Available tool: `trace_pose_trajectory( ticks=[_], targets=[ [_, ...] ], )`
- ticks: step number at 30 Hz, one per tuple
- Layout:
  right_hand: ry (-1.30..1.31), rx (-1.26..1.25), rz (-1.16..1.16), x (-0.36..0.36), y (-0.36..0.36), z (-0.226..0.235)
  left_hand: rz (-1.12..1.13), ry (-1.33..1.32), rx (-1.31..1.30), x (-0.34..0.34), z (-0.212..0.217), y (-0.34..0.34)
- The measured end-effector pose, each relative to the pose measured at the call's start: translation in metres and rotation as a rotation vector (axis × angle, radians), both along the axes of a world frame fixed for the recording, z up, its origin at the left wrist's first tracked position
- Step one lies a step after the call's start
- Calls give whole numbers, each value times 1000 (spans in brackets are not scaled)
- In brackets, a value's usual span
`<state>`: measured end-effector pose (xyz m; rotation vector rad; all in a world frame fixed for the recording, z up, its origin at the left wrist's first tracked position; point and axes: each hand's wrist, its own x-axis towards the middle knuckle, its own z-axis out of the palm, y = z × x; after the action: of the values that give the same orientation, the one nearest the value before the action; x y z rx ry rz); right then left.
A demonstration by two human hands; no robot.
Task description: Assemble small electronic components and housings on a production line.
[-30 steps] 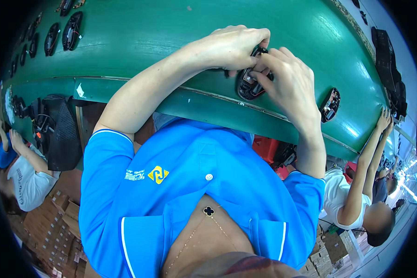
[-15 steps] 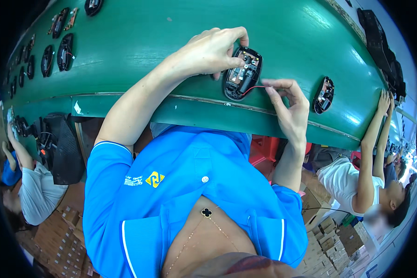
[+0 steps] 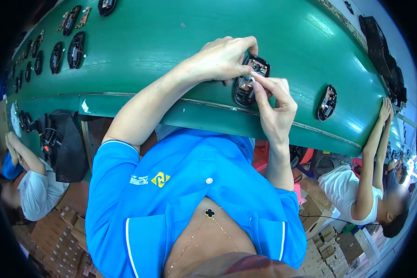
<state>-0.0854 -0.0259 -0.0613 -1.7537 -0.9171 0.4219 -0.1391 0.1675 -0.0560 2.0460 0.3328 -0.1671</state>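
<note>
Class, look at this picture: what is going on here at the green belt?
A person in a blue shirt works at a green conveyor belt. The left hand steadies an open black mouse shell on the belt, while the right hand pinches a small part at its middle. More open shells lie along the belt, and other workers sit at either side.

surface: green conveyor belt (image 3: 171, 41) | on it: open black mouse shell (image 3: 326, 103), right of the held mouse base (image 3: 248, 81) | row of black shells (image 3: 60, 51), far left of it
</note>
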Motion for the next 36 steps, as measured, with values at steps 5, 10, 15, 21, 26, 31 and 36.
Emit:
trace_pose_trajectory(
  ticks=[5, 10, 15, 21, 26, 31, 36],
  targets=[
    [-282, -133, -51, -9, -2, 10, -22, -12, -21, -6, 3, 1],
    [-227, -96, -33, 6, -10, 1, -31, -103, -43, 4, -23, -11],
    [-245, -149, 21, 13, -7, 8, -31, -195, 93, 7, -34, -10],
    [-466, -330, 164, 34, 1, 26, -5, -64, -4, -6, -12, 3],
    [-563, -445, 271, 39, 2, 35, -27, -52, 23, 2, -9, -4],
    [-676, -459, 348, 41, 10, 37, -13, -48, 46, 1, -12, -7],
    [-821, -554, 454, 45, 21, 43, -63, -44, 46, 1, -10, -6]
  ],
)
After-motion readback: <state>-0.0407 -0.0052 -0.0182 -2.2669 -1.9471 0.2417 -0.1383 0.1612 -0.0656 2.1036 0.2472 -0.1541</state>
